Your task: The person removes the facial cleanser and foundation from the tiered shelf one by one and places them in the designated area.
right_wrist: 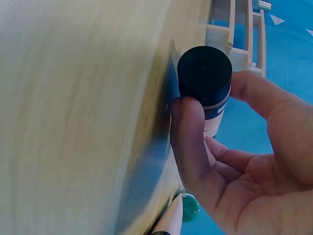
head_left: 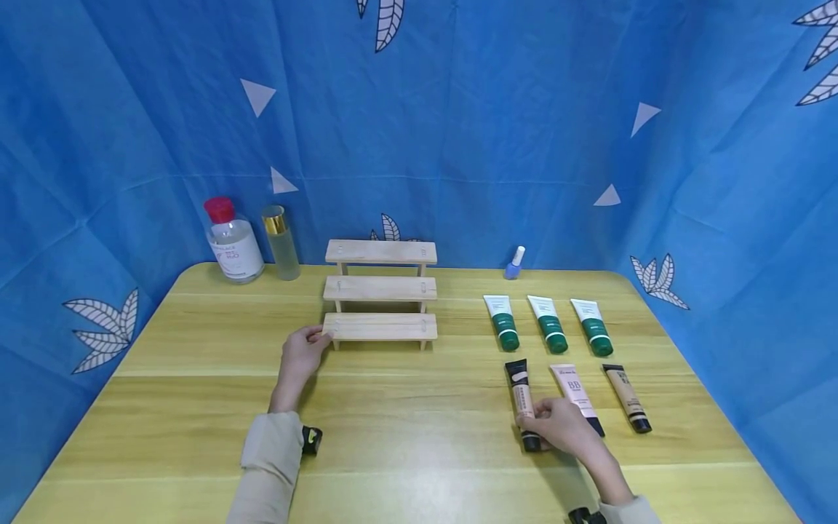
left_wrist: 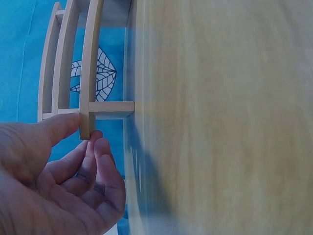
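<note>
A three-step wooden display stand (head_left: 380, 327) stands near the back of the table. My left hand (head_left: 303, 358) pinches the left end of its lowest step, thumb on top and fingertips underneath in the left wrist view. On the right, my right hand (head_left: 561, 426) grips a black-and-pink cosmetic tube (head_left: 521, 397) near its black cap (right_wrist: 204, 76), thumb and fingers on opposite sides. Right beside that hand lies a pink BB cream tube (head_left: 575, 393), partly overlapped by it. Farther right is a beige tube with a black cap (head_left: 626, 397).
Behind these tubes lie a row of green-and-white tubes (head_left: 548, 324). A small purple nail polish bottle (head_left: 514, 263) stands at the back edge. At the back left are a red-capped clear bottle (head_left: 236, 251) and a gold-capped bottle (head_left: 284, 251), before a blue curtain (head_left: 458, 131).
</note>
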